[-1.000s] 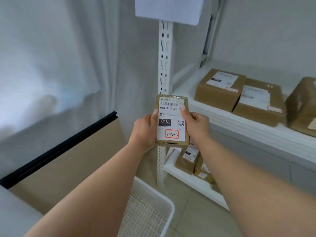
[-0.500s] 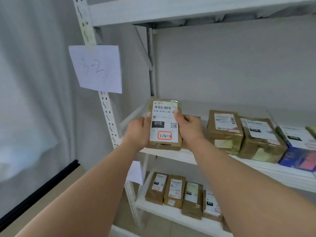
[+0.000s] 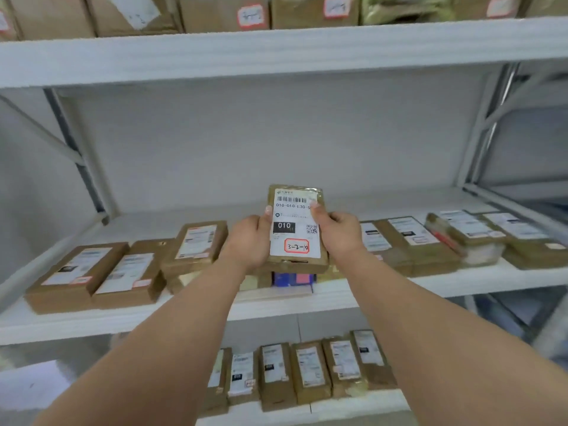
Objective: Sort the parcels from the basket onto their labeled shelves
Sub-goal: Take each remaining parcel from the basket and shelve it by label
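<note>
Parcel (image 3: 294, 229) is standing upright above the middle shelf (image 3: 338, 298); we are gripping it with our left hand (image 3: 250, 241) and right hand (image 3: 339, 233), fingers curling round its side edges, thumbs pressing its label (image 3: 295, 224). Brown parcels are lying either side.

Parcel (image 3: 295, 229) between both hands (image 3: 249, 241)

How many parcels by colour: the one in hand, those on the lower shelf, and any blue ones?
Brown held parcel: 1
Brown lower-shelf parcels: 6 in view
Blue parcel: 1
Total: 8
</note>
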A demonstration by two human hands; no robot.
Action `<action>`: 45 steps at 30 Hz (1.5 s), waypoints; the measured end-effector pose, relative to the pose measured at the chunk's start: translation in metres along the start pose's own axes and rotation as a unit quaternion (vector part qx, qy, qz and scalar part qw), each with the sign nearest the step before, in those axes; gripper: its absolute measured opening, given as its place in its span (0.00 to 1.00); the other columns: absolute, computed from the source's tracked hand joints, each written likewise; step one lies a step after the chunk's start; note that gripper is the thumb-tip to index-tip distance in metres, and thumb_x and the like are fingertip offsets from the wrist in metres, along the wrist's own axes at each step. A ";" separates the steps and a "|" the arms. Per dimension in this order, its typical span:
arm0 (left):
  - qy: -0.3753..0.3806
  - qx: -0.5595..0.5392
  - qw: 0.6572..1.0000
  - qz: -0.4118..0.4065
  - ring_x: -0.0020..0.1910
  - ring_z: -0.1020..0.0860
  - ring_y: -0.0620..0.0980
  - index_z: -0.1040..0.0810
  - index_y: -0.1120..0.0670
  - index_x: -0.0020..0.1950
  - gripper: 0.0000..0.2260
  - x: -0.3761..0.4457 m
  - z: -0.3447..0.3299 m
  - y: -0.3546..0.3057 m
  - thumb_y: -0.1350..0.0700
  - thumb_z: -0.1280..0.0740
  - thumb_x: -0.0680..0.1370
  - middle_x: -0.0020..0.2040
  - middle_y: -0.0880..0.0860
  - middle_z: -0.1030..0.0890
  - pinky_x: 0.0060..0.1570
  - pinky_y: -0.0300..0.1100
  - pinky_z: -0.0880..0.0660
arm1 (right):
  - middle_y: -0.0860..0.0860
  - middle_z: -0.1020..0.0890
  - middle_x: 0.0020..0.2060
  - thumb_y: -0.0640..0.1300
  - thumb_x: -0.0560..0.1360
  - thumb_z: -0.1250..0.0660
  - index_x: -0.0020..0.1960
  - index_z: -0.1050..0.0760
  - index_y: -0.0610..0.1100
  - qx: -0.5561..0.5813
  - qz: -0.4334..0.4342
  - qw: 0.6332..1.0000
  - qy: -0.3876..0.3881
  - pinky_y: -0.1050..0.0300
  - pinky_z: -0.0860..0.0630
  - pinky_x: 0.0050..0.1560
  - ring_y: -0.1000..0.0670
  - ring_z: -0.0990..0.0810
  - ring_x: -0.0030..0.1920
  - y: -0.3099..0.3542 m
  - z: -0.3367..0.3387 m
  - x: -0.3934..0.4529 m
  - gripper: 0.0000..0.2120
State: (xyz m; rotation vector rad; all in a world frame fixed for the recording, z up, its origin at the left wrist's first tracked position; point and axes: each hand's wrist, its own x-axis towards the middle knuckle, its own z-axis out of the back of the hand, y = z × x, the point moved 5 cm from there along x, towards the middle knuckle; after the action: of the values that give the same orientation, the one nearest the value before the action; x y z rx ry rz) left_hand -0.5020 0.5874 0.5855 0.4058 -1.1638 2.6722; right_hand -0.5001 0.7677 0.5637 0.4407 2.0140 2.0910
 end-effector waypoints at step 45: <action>0.249 -0.066 0.963 -0.077 0.21 0.21 0.48 0.22 0.58 0.37 0.27 0.149 -0.361 -0.265 0.42 0.48 0.82 0.23 0.51 0.21 0.19 0.34 0.29 | 0.45 0.15 0.41 0.58 0.75 0.32 0.43 0.21 0.40 -0.011 -0.066 0.977 -0.200 0.43 0.21 0.54 0.43 0.16 0.45 -0.040 0.396 0.196 0.20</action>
State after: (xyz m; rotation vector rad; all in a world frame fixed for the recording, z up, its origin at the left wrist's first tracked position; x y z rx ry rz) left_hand -0.6273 1.0417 0.5796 -0.1856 -1.0852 2.3443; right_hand -0.5462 1.2087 0.5471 0.6462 1.7338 1.7733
